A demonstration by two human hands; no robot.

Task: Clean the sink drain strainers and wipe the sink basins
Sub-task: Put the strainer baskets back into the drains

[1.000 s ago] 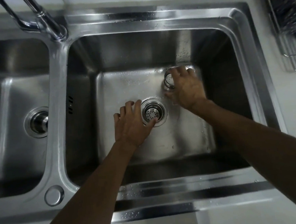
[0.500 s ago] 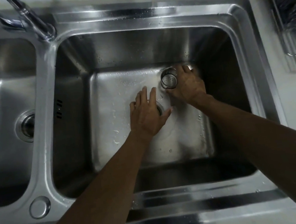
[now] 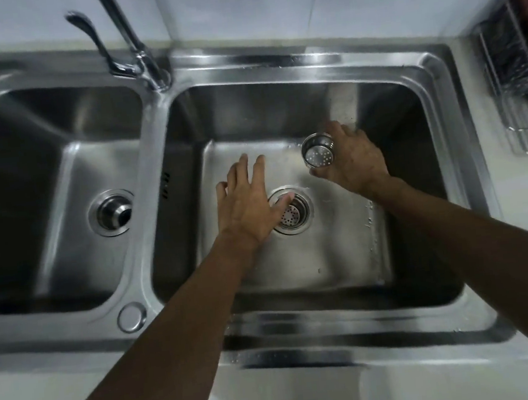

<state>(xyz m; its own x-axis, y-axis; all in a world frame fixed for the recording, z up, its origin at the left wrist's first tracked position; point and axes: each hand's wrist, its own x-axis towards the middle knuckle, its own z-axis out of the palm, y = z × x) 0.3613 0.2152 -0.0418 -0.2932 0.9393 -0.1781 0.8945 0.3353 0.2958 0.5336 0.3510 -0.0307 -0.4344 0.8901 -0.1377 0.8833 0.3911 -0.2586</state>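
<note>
In the right sink basin (image 3: 326, 258), my right hand (image 3: 352, 159) grips a round perforated steel strainer basket (image 3: 318, 153), tilted so its holed bottom faces me, held above the basin floor at the back right. My left hand (image 3: 246, 201) lies flat, fingers spread, on the wet basin floor just left of the drain (image 3: 293, 213); its thumb reaches over the drain rim. Perforated metal shows inside that drain. The left basin (image 3: 61, 187) has its own drain fitting (image 3: 114, 212) in place.
A chrome faucet (image 3: 131, 41) with a lever handle rises from the divider between the basins. A round cap (image 3: 132, 317) sits on the front ledge. A wire rack (image 3: 522, 84) with dark items stands on the counter at the right. White tiled wall behind.
My right hand has lifted and tilted the strainer basket so its perforated bottom shows. My left hand slid off the drain to its left side. The view has shifted.
</note>
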